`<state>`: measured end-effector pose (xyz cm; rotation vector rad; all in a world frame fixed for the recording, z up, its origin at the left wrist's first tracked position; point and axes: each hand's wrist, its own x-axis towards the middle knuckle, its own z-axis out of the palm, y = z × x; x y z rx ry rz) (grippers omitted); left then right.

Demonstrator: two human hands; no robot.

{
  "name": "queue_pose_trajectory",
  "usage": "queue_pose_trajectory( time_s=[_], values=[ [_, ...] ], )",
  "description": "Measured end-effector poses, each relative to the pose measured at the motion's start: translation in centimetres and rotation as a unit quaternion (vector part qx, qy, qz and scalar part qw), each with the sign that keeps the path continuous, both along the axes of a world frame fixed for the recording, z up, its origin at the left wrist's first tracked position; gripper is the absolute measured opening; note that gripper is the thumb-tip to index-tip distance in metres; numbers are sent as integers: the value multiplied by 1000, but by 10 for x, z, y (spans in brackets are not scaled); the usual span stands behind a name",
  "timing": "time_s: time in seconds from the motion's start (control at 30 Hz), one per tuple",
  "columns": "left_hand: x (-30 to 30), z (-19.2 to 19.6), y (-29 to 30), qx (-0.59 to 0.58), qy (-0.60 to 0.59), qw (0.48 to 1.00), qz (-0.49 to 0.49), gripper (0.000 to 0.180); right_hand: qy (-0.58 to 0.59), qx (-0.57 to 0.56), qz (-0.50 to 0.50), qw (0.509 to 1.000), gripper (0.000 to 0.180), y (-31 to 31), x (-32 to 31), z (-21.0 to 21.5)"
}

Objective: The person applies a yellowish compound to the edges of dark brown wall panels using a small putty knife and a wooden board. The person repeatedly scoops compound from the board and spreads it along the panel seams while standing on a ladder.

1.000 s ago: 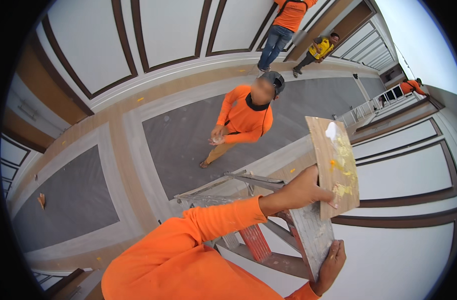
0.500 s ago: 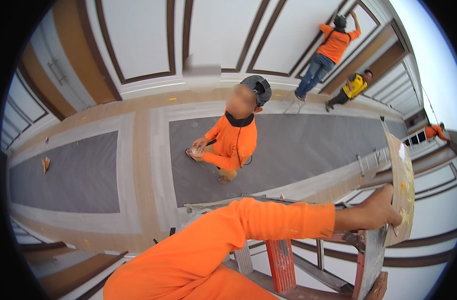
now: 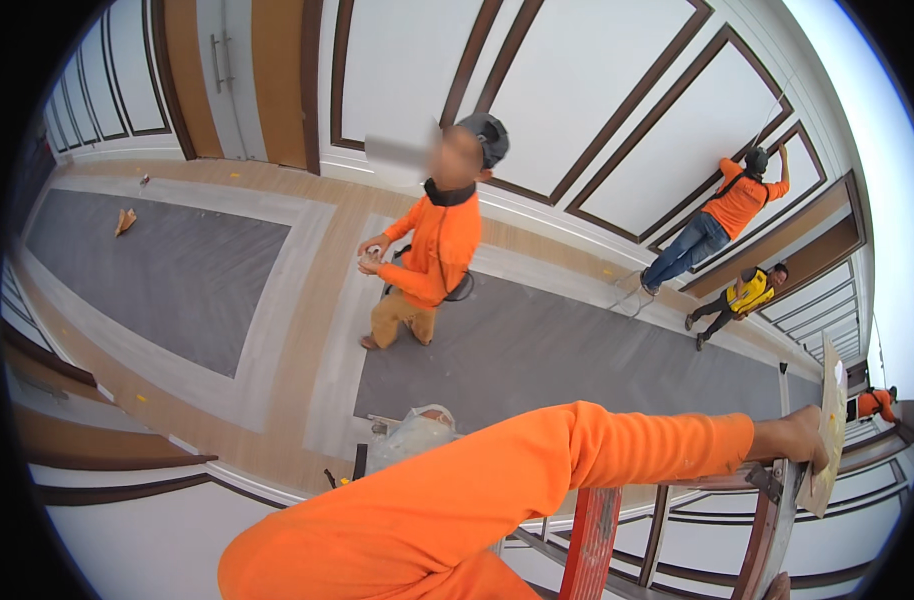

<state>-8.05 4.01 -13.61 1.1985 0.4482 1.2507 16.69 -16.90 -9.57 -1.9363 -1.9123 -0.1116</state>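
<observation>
My left arm, in an orange sleeve, reaches across to the right. At its end my left hand is closed at the near edge of a thin wooden board with pale and yellowish smears, just above the top of a stepladder. The stepladder has red and grey rails and stands below my arm. Only a little of my right hand shows at the lower edge, against the ladder's right rail; most of it is hidden.
On the floor ahead stands a person in orange, hands together at the waist. Farther right are another orange-clad worker at the panelled wall and a person in a yellow vest. A clear plastic bag lies beyond my arm.
My view has turned, so the room appears rotated and the double door shows more. The person in orange has turned and straightened. My left hand stays on the board.
</observation>
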Motion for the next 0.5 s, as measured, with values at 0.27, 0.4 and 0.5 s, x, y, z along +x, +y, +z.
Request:
queue_pose_trajectory(
  time_s=[0.27, 0.4, 0.5],
  values=[
    [36, -12, 25, 101, -74, 990, 58, 37, -122, 393, 61, 909, 30, -42, -41, 6],
    [11, -10, 28, 88, -45, 994, 49, 39, 81, 354, 272, 891, 28, -75, -89, -28],
    [12, -7, 19, 75, -12, 996, 38, 40, 117, 198, 324, 918, 34, -72, -115, -77]
  ],
)
